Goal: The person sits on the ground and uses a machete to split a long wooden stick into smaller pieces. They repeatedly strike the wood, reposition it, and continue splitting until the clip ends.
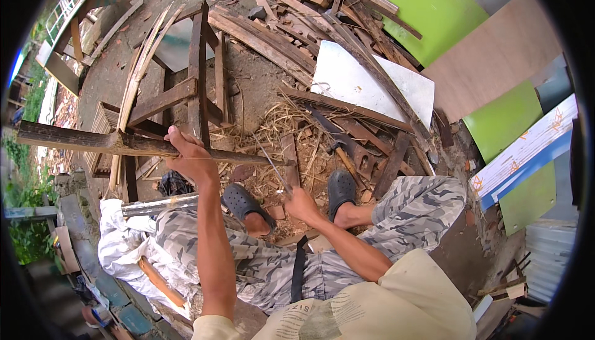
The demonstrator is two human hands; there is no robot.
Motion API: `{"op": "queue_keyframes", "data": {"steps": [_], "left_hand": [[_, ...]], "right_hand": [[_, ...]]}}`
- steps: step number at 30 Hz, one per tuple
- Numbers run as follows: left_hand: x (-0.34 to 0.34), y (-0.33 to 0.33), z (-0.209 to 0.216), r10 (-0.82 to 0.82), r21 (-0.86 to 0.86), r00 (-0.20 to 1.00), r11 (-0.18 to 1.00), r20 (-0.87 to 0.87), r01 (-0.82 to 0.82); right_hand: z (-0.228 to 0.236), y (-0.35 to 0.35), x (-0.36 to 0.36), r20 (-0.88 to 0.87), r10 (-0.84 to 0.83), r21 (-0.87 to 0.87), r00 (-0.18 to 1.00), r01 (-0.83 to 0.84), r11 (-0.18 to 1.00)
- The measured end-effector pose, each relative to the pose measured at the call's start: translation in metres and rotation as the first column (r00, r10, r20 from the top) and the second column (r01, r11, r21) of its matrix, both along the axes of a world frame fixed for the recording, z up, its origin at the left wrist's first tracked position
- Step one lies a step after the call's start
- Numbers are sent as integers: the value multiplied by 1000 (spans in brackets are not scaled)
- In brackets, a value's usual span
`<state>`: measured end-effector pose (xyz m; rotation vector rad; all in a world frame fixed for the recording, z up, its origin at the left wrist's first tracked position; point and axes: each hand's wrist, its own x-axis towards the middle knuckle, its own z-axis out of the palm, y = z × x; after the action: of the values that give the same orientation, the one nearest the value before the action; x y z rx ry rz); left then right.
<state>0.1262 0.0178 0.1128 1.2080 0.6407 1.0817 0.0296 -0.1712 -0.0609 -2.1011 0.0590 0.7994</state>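
A: What place is around the person?
B: It is an outdoor yard with bare, dirty ground (pixel 254 76). At the upper middle of the frame there is a heap of old planks (pixel 266 39), and a white board (pixel 353 73) lies partly under a long timber. At the upper right I see a bright green panel (pixel 446 14).

A: And where is the main thing?
B: The long bamboo piece (pixel 74 138) goes from the left edge of the view to nearly the centre. It is dark and thick at the left, and it becomes thinner to the right.

A: How are the hands?
B: The left hand (pixel 191 156) is closed around the bamboo piece, left of the centre. The right hand (pixel 300 205), a little below the centre, is closed on the lower end of a knife (pixel 269 160). The long, thin blade points to the upper left and crosses the bamboo in this view; if they touch, I cannot tell.

A: Which things are near?
B: Behind the left hand stands a dark wooden frame (pixel 197 61), and pale thin strips (pixel 144 61) lean beside it. Light shavings (pixel 282 117) are spread over the ground at the centre. Right of them lies a tool with a yellowish handle (pixel 347 163), near the dark clog (pixel 341 188) on the right foot. At the lower left there is a crumpled white cloth (pixel 118 234).
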Motion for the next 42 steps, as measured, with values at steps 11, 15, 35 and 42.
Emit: {"op": "queue_keyframes", "data": {"steps": [11, 15, 35, 42], "left_hand": [[-13, -8, 0, -146, -18, 984, 989, 102, 148], [-15, -14, 4, -235, 17, 961, 972, 146, 235], [5, -19, 15, -577, 90, 794, 816, 192, 571], [13, -6, 11, -552, 115, 821, 834, 144, 540]], "right_hand": [[-1, -8, 1, 171, 6, 156, 985, -33, 987], [5, -3, -2, 145, 2, 168, 989, -27, 986], [15, -12, -1, 223, -67, 184, 973, 26, 983], [36, -3, 3, 219, -28, 144, 975, -3, 990]]}}
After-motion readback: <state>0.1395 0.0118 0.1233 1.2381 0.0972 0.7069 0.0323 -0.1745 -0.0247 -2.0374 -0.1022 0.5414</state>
